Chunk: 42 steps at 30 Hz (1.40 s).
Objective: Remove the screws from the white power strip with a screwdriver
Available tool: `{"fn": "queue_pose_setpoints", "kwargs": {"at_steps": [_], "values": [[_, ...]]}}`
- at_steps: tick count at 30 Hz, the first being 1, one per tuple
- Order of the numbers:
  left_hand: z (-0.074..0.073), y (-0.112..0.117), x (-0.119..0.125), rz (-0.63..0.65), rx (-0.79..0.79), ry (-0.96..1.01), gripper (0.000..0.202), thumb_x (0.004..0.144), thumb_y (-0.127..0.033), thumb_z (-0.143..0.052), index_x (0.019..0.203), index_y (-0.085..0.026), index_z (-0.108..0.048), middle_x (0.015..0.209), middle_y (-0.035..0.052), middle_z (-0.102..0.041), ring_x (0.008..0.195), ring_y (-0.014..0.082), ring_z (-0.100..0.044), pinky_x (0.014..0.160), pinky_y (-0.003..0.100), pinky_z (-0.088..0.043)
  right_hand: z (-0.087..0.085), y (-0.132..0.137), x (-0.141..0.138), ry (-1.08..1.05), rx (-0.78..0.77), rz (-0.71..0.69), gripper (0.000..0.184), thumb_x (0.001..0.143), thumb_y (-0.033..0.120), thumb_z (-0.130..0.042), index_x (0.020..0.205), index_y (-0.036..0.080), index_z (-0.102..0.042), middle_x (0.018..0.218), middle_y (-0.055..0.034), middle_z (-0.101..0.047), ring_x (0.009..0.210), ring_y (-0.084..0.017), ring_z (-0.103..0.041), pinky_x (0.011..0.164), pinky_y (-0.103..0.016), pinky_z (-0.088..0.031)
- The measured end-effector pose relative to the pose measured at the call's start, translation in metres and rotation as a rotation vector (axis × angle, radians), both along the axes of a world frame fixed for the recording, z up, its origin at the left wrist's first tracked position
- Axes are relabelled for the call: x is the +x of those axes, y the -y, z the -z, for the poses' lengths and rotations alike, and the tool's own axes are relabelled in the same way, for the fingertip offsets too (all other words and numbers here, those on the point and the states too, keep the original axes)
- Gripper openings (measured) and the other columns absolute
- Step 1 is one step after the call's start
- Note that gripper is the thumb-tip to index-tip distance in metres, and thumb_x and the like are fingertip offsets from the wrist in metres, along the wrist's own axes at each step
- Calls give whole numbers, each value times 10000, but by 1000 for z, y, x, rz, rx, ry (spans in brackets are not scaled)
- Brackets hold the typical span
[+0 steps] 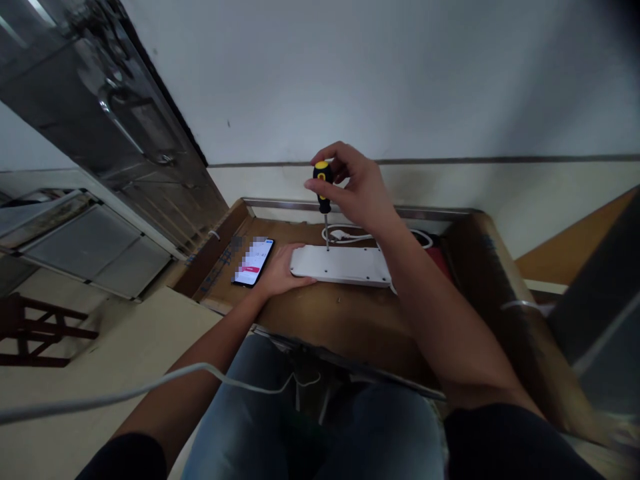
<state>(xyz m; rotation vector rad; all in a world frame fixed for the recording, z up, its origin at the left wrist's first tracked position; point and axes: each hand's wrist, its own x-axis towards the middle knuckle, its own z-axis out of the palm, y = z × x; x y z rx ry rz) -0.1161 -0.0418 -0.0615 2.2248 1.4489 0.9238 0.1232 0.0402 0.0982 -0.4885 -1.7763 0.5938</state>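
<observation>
My right hand (355, 190) grips a screwdriver with a black and yellow handle (323, 183) upright. Its thin steel shaft (327, 230) comes down to a spot near the far edge of a white power strip (343, 265), which lies upside down or back-up with small screw holes showing. My left hand (285, 270) clasps the strip's left end. Just left of that hand lies a black smartphone (253, 262), its screen lit and blurred out. Behind the strip runs a white cable with a plug (345, 235).
The low wooden desk (340, 320) has raised side boards and a metal strip along the back against the wall. A red object (437, 260) sits behind the strip on the right. A grey-white cord (150, 387) crosses my forearm, and my jeans fill the bottom. A metal door (110, 120) stands at left.
</observation>
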Motion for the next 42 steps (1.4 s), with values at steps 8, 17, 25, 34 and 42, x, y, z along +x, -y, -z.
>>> {"fn": "queue_pose_setpoints", "kwargs": {"at_steps": [8, 17, 25, 34, 42], "values": [[-1, 0, -1, -3, -21, -18, 961, 729, -596, -951, 1504, -223, -522, 1522, 174, -609, 1430, 405, -576, 1250, 597, -433, 4, 2, -4, 18, 68, 238, 390, 898, 577, -801, 1072, 256, -663, 1050, -49, -563, 819, -144, -516, 887, -379, -538], [2, -1, -2, 1, 2, -19, 957, 736, -609, -945, 1503, -222, -524, 1507, 175, -615, 1413, 406, -585, 1232, 597, -447, 5, -1, 2, 320, 237, 244, 447, 1087, 532, -458, 1415, 241, -540, 1400, -158, -549, 1238, -282, -599, 1122, -533, -552], [4, -2, -2, 4, 19, -7, 947, 743, -607, -944, 1502, -217, -532, 1515, 177, -617, 1422, 406, -587, 1241, 611, -450, -3, 0, 17, 303, 262, 13, 386, 1051, 351, -501, 1386, 223, -644, 1368, -126, -655, 1209, -240, -662, 1122, -467, -569], [8, -3, -2, 18, 51, 11, 934, 746, -606, -946, 1491, -210, -545, 1501, 182, -626, 1404, 403, -598, 1230, 606, -453, -17, 6, 37, 327, 60, -39, 530, 975, 350, -667, 1497, 307, -586, 1279, -53, -710, 975, -172, -679, 914, -388, -606], [3, -1, -1, 8, 26, 5, 938, 742, -622, -943, 1499, -225, -557, 1498, 176, -626, 1407, 413, -593, 1240, 622, -447, -10, 5, 13, 292, 62, 332, 419, 881, 564, -812, 1038, 266, -563, 1023, -61, -646, 864, -200, -569, 883, -447, -551]]}}
